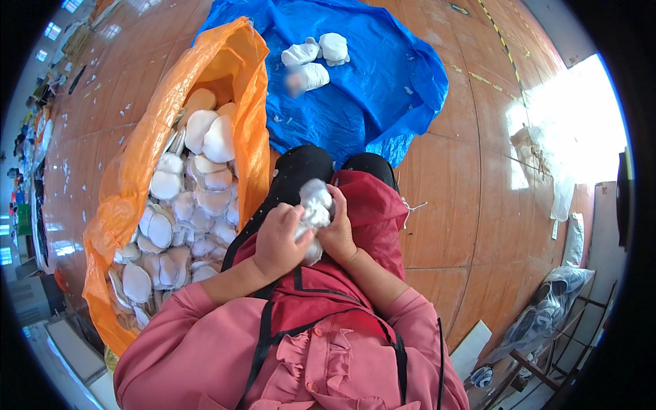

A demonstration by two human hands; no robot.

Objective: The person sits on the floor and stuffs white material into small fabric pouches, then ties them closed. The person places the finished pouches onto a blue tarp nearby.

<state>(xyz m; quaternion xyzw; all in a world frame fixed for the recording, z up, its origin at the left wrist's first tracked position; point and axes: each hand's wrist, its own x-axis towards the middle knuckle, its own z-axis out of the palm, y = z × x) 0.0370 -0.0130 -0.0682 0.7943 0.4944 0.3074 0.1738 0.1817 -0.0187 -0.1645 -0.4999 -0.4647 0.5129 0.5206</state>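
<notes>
Over my lap I hold a bundle of soft white pads (315,205) between both hands. My left hand (277,238) grips it from the left, fingers bent and thumb against it. My right hand (337,231) is wrapped round its right side. Part of the bundle shows below the fingers; its middle is partly covered by them. To my left lies a long orange woven sack (254,130), its mouth spread wide. Many loose white and cream oval pads (219,139) fill it.
Ahead of my knees a blue plastic sheet (383,82) covers the floor, with several white bundles (333,48) on it. Reddish-brown floor tiles (437,232) extend to the right. At the lower right, a clear plastic bag (540,307) rests by a metal frame (547,372).
</notes>
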